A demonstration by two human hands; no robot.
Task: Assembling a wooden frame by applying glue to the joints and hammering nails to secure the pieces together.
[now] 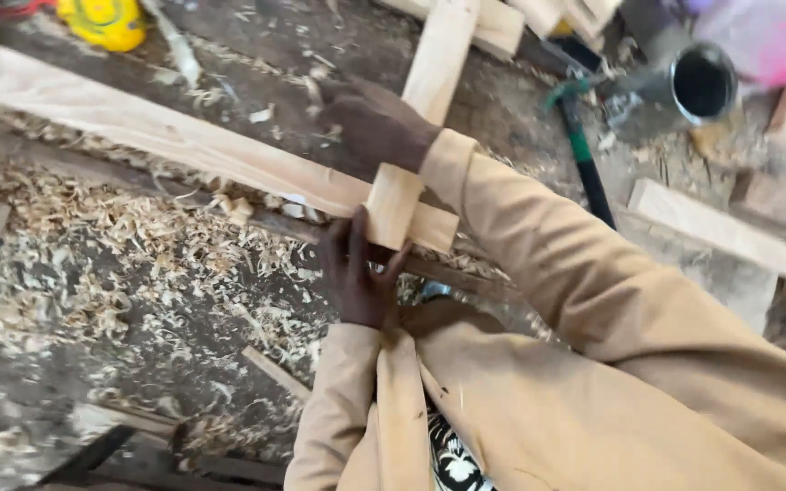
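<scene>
Where laths cross — left hand, right hand, short lath.

Workbench: a dark, worn wooden top littered with pale shavings, thickest at the left and along the near edge. A long plank lies diagonally across it, crossed by a short batten. Near the far edge lie a yellow tool and several offcuts. To the right lie a green-and-black handled tool, a metal cylinder on its side, and another batten. A thin strip lies among the shavings.
</scene>
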